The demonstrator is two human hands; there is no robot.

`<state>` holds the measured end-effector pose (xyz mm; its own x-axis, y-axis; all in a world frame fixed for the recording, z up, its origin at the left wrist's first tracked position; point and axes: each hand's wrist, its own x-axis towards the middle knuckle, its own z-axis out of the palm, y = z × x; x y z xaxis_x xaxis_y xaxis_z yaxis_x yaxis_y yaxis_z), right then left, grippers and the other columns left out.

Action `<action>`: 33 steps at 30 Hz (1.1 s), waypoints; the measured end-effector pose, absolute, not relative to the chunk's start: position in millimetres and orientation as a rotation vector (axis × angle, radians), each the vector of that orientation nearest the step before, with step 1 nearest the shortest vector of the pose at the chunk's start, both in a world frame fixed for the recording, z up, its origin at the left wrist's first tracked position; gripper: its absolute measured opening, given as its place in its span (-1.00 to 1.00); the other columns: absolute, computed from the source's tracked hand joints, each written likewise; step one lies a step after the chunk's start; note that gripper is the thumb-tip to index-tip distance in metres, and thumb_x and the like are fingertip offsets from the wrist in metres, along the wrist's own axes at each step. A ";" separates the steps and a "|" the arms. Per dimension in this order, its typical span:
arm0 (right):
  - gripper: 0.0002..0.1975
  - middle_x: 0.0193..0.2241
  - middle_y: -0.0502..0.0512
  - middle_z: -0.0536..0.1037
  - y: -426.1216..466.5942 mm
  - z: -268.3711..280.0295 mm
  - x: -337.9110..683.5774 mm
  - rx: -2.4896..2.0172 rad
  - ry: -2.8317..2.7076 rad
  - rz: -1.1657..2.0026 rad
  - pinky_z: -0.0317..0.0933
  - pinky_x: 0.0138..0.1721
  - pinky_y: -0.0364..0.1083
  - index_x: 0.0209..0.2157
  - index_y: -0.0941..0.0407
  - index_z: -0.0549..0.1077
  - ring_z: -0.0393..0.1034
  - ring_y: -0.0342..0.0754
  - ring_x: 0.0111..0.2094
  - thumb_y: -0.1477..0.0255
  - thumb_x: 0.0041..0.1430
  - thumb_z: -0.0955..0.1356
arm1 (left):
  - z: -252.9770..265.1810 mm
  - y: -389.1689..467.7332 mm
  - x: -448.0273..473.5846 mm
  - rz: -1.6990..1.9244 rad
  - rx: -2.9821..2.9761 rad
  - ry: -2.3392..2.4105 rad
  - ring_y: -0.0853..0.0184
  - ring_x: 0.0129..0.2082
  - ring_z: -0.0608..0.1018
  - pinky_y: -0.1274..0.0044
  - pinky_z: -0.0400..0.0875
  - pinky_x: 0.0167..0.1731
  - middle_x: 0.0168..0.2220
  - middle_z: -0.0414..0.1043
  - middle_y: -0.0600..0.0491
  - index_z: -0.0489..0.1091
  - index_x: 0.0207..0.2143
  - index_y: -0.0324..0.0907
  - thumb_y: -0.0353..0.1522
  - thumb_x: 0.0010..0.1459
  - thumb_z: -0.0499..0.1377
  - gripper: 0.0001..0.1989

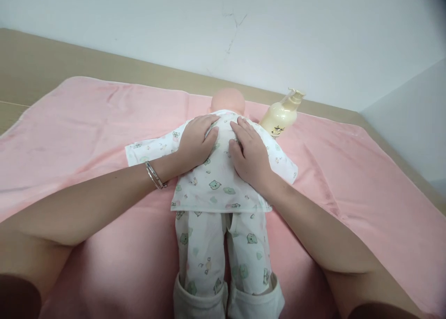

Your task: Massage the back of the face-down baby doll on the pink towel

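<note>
A baby doll (pixel 228 100) lies face down, its bald head away from me and its legs toward me. It wears a white printed shirt (pixel 218 189) and matching trousers (pixel 205 254) with turned-up cuffs. My left hand (pixel 198 141) rests flat on the left side of its upper back, fingers stretched out. On the right side of the back lies my right hand (pixel 250 154), also flat with fingers extended. A gap of shirt shows between the two hands. Neither hand grips anything. The doll's face and hands are hidden.
A pink blanket (pixel 104 119) is spread beneath the doll over a tan surface (pixel 35 54). Just right of the doll's head, a cream pump bottle (pixel 280 114) with a cartoon face stands tilted in view. Behind is a pale wall (pixel 156 30) with cracks.
</note>
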<state>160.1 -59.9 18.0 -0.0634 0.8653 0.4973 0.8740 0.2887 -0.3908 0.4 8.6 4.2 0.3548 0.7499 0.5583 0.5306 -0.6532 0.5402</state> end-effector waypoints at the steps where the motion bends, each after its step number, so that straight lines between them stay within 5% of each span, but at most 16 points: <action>1: -0.49 0.29 0.29 0.34 -60.0 18.1 160.3 -1.554 -1.901 -0.016 0.06 0.37 0.29 0.18 0.21 0.38 0.14 0.18 0.36 0.40 0.25 0.17 | 4.4 8.5 0.5 1.186 2.350 1.142 0.18 0.14 0.49 0.28 0.36 0.22 0.12 0.49 -0.05 0.42 0.07 -0.19 -0.29 0.30 -0.07 -0.58; 7: -0.52 0.29 0.19 0.34 -60.8 18.1 161.4 -1.544 -1.873 0.011 0.06 0.36 0.30 0.16 0.11 0.39 0.14 0.15 0.37 0.39 0.25 0.18 | 4.8 7.9 0.4 1.182 2.353 1.152 0.20 0.15 0.48 0.31 0.34 0.23 0.13 0.49 -0.04 0.41 0.08 -0.20 -0.29 0.31 -0.08 -0.58; 33: -0.45 0.31 0.30 0.31 -61.3 22.8 159.5 -1.615 -1.914 -0.017 0.02 0.40 0.19 0.21 0.26 0.36 0.13 0.13 0.37 0.41 0.25 0.16 | 6.6 5.7 0.9 1.168 2.340 1.165 0.22 0.16 0.46 0.35 0.32 0.24 0.14 0.48 -0.02 0.41 0.09 -0.22 -0.31 0.30 -0.08 -0.57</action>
